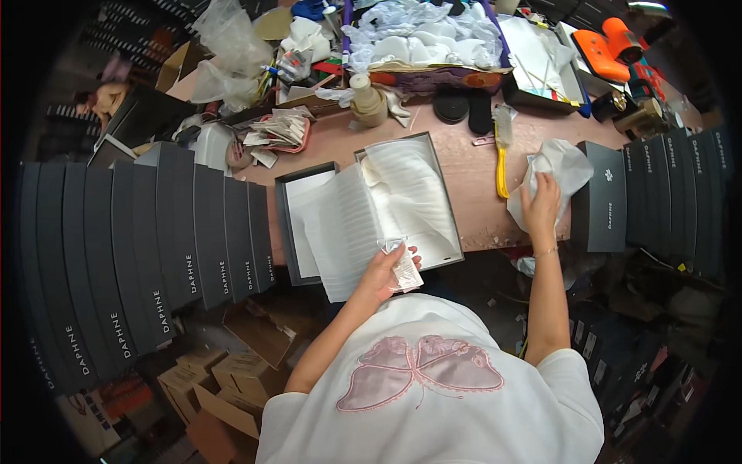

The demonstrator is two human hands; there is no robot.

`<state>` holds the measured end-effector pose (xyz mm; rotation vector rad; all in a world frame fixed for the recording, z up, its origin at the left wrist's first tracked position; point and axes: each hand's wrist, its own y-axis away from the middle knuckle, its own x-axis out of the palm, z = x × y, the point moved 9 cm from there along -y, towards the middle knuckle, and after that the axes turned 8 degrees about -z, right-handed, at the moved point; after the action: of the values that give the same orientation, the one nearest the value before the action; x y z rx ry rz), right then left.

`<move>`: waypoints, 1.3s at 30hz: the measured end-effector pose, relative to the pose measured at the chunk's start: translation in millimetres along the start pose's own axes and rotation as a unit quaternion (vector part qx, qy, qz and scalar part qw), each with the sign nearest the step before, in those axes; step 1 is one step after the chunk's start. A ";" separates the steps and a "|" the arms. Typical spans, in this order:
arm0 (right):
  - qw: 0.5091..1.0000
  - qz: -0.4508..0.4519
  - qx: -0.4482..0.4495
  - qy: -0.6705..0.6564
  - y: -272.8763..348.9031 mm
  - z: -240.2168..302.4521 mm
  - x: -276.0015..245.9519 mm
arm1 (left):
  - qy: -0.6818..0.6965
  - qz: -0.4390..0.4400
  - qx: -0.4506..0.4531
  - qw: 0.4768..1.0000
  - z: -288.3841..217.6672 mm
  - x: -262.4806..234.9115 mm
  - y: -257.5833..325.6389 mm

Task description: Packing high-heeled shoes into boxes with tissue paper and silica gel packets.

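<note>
The left hand (pixel 380 275), at the near edge of the open box, has its fingers closed around a small clear packet (pixel 406 274) with something white inside. The right hand (pixel 544 204) is well apart from it, on the right of the table (pixel 473 174); its fingers are half curled over a crumpled white sheet (pixel 566 164), though whether they pinch it or merely rest on it I cannot tell from this angle.

The open box (pixel 444 182) is dark outside and lies between the hands and to the left, at the near side of the table. A ribbed white foam sheet (pixel 340 236) spills out of it leftward, across a shallower dark tray-like part (pixel 286 224), probably its lid. More white wrapping (pixel 413 197) lies inside the box.

Just left of the crumpled sheet is a brush (pixel 502 172) with a yellow handle. Dark boxes stand in a row on the left (pixel 174 232) and another on the right (pixel 657 189). At the far side, a purple-edged bin (pixel 503 46) holds crumpled white paper (pixel 425 39), with an orange tape dispenser (pixel 600 56) to its right.
</note>
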<state>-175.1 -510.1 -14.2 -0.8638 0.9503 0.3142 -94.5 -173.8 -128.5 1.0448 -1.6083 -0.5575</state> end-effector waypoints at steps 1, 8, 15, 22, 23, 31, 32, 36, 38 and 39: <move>0.991 0.065 -0.013 -0.119 1.3 40.7 6.2 | -0.021 -0.001 -0.004 1.000 0.6 0.5 -1.2; 0.947 0.135 -0.162 -0.242 51.2 162.9 94.6 | -0.041 -0.060 0.038 0.997 -0.6 -1.9 -24.6; 0.653 0.073 0.407 -0.634 60.6 51.1 63.3 | -0.113 -0.189 0.196 0.956 -25.8 -3.8 -64.7; 0.611 0.051 0.474 -0.632 104.3 5.7 35.3 | -0.259 -0.203 0.224 0.917 -40.4 16.8 -43.7; 0.582 0.048 0.515 -0.628 118.4 0.8 37.0 | -0.245 -0.188 0.220 0.925 -38.4 19.1 -28.3; 0.442 0.604 0.249 -0.615 124.2 203.5 -32.9 | -0.587 -0.173 0.377 0.695 -102.3 10.1 -3.8; 0.463 0.561 0.232 -0.646 98.5 233.9 -32.3 | -0.591 -0.177 0.346 0.707 -104.9 13.0 -17.3; 0.847 0.336 -0.002 -0.412 47.5 229.2 26.4 | -0.656 -0.199 0.305 0.661 -117.3 2.5 -60.2; 0.900 0.321 -0.017 -0.295 59.4 186.3 44.4 | -0.670 -0.206 0.264 0.663 -123.0 -2.3 -71.5; 0.919 0.312 -0.025 -0.240 64.1 162.9 48.2 | -0.662 -0.208 0.275 0.666 -125.1 -3.0 -67.5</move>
<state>-90.8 -351.2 -38.6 -0.4671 0.7313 1.0559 46.1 -185.3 -145.7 1.6203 -2.9639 -1.4153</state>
